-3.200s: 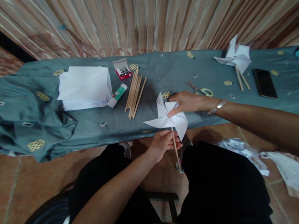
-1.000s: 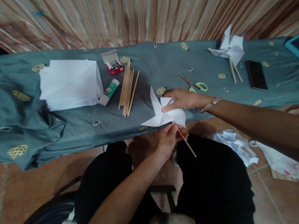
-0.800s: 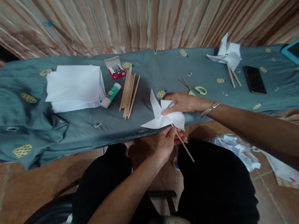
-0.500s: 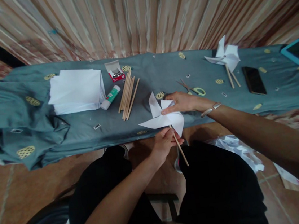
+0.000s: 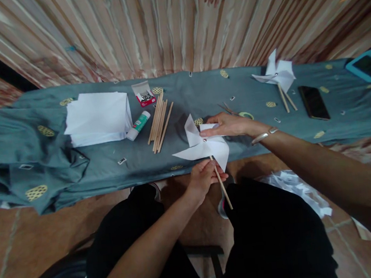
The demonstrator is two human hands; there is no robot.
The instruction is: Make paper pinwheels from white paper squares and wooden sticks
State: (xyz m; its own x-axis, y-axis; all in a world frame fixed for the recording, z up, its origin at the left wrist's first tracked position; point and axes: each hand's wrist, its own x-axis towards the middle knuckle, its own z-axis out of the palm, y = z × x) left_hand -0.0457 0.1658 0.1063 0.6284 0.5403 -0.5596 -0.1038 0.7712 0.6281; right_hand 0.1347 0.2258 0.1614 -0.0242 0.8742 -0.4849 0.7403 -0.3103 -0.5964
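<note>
A white paper pinwheel [image 5: 216, 148] with a pin at its centre is held over the table's front edge. Its wooden stick [image 5: 225, 192] slants down toward my right knee. My left hand [image 5: 204, 177] is closed around the stick just below the paper blades. From the right, my right hand [image 5: 227, 125] grips an upper blade between thumb and fingers, with the thumb close to the pin. Part of that blade is hidden behind the hand. Scissors [image 5: 246, 115] with light green handles lie just behind my right hand, partly covered by it.
On the cloth-covered table [image 5: 107, 160] are stacked white paper [image 5: 98, 116], a glue stick [image 5: 138, 125], a red box of pins [image 5: 144, 95] and several wooden sticks [image 5: 159, 122]. Finished-looking pinwheels [image 5: 280, 73], a phone [image 5: 314, 102] and a blue-framed device [image 5: 370, 66] lie right. A plastic bag [image 5: 296, 188] sits on the floor.
My right thumb has moved up and off the pinwheel's centre, so the pin now shows. My left hand keeps its hold on the stick. The view has shifted slightly.
</note>
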